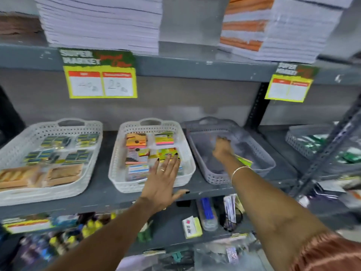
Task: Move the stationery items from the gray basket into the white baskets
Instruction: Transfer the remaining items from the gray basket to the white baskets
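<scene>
The gray basket [213, 178] stands on the middle shelf, right of centre. My right hand [221, 148] reaches deep into it, fingers curled down on its floor; blur hides whether it holds anything. A yellow-green packet [244, 161] lies in the basket beside my wrist. The middle white basket [117, 163] holds several colourful sticky-note packs [136, 141]. My left hand [162, 178] lies flat and open over its front right part, fingers spread on the packs. The left white basket [17, 143] holds small green packs and tan items.
A second gray basket [297, 141] with green packets sits at the far right behind a slanted metal upright [328, 151]. Paper stacks [101, 22] fill the shelf above, with yellow price tags [101, 83] hanging from its edge. Pens and packets crowd the lower shelf [207, 214].
</scene>
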Demonstrator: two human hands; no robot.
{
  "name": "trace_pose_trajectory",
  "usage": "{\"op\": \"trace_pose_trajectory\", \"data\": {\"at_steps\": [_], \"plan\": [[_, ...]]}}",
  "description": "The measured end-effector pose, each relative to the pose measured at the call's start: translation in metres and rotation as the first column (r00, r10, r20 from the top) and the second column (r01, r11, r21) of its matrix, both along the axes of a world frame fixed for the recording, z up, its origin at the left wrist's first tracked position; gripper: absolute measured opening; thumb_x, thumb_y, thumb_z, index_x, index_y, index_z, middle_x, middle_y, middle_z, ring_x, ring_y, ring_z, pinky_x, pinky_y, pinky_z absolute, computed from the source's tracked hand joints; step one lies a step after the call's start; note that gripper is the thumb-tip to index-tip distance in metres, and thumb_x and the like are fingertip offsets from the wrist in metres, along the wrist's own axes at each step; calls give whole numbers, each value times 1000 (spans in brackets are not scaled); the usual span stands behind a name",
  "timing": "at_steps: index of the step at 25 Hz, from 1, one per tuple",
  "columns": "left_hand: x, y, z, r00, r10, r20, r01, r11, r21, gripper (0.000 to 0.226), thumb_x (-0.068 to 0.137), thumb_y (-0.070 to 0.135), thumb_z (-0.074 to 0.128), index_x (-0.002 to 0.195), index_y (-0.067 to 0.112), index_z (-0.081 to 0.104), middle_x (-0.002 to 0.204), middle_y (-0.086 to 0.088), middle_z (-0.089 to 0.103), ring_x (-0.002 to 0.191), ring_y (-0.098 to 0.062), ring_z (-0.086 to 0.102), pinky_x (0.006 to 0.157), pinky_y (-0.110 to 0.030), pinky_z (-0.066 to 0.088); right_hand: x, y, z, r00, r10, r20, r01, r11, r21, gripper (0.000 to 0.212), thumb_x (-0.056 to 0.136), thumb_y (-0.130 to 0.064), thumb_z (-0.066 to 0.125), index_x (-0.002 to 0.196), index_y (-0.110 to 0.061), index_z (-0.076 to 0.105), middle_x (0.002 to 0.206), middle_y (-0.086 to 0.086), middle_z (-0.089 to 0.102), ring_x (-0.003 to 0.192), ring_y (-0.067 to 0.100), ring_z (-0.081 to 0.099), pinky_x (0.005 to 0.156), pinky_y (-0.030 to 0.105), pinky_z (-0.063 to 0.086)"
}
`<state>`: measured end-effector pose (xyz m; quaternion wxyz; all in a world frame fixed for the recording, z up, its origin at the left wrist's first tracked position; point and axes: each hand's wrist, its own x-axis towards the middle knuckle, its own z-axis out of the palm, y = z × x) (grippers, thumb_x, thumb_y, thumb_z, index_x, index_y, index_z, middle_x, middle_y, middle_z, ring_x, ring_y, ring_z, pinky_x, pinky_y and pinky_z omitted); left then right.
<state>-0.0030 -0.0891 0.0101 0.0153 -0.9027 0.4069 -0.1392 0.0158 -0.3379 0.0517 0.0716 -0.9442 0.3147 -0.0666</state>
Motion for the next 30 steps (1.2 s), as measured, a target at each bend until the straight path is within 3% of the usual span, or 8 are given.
{"op": "trace_pose_trajectory", "data": {"at_steps": [4,8,11,15,20,24,28,30], "plan": [[2,-3,-5,999,52,13,-52,998,26,87,81,69,-9,139,9,15,147,-8,31,135,-27,27,107,-54,27,-22,-49,-28,963,-99,-250,105,994,13,53,93,-19,52,139,2,35,144,23,38,135,37,37,110,44,36],[1,-7,-3,997,77,7,-78,995,67,89,77,70,-16,140,12,5,151,-5,19,139,-27,17,108,-55,22,-24,-68,-33,907,-89,-411,148,982,114,82,77,-30,72,143,-3,32,150,18,36,138,34,37,112,46,35],[1,-7,-6,998,61,28,-63,996,69,88,70,70,-25,137,15,-12,153,-1,3,141,-25,2,111,-53,13,-25,-77,-27,888,-16,-460,60,995,82,79,76,-32,75,142,-7,39,149,17,39,136,33,40,111,41,37],[1,-7,-6,999,39,25,-41,997,67,89,68,70,-26,137,15,-15,155,-3,5,141,-25,1,112,-53,12,-27,-75,-27,869,11,-494,6,999,31,73,80,-38,71,140,-11,41,146,16,37,134,34,41,108,39,37],[1,-6,-7,999,37,11,-38,998,47,90,69,71,-25,138,15,-13,155,-3,7,141,-26,3,112,-52,13,-31,-68,-26,881,71,-468,-60,997,37,72,75,-47,68,131,-5,52,132,18,51,119,32,55,97,37,47],[4,0,-3,1000,16,-15,-15,999,41,88,67,70,-26,138,19,-17,155,-4,1,141,-25,1,113,-50,10,-28,-48,-13,927,46,-372,-41,999,21,74,79,-56,58,133,-6,49,136,18,49,124,33,51,101,37,44],[10,39,1,993,118,-25,-120,991,-58,83,85,68,-2,142,11,18,147,-10,30,134,-28,28,105,-53,28,6,-16,23,986,117,-120,-115,993,16,69,83,-52,55,133,-5,48,137,20,47,124,34,50,99,36,44],[18,69,-6,985,173,-21,-174,983,-61,84,87,67,4,139,6,30,143,-12,37,131,-29,33,108,-48,27,29,12,36,979,206,-10,-206,978,26,68,83,-49,57,135,-7,46,140,20,45,128,34,47,101,38,43]]}}
